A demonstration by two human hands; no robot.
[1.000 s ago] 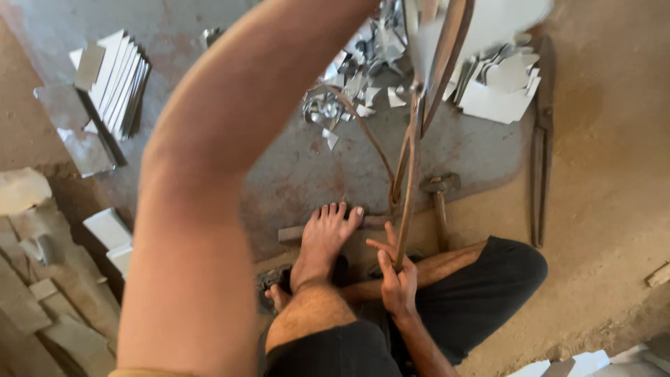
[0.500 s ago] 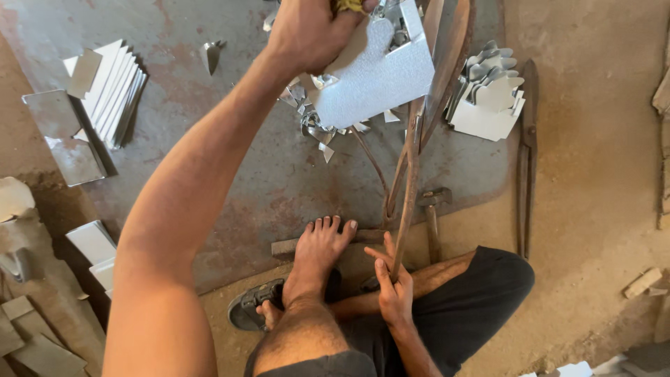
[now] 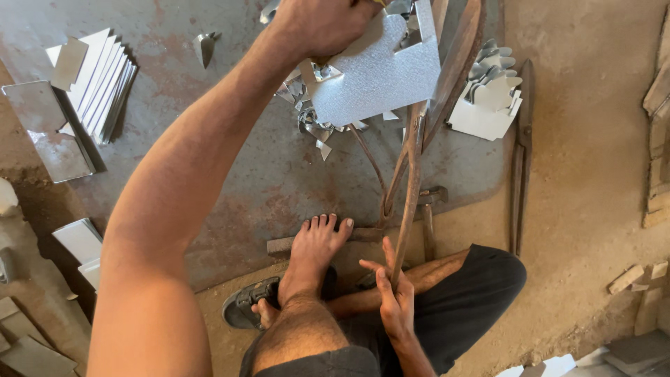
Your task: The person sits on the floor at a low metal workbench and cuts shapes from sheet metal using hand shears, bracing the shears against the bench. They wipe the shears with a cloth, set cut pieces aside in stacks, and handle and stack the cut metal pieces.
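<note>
Sheet sits lower now, left hand gripping; right hand clasps handle.

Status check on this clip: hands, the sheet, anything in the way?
Left hand grips the metal sheet at the shear blades. Right hand closed on the long shear handle. Offcut scraps lie under the sheet.
</note>
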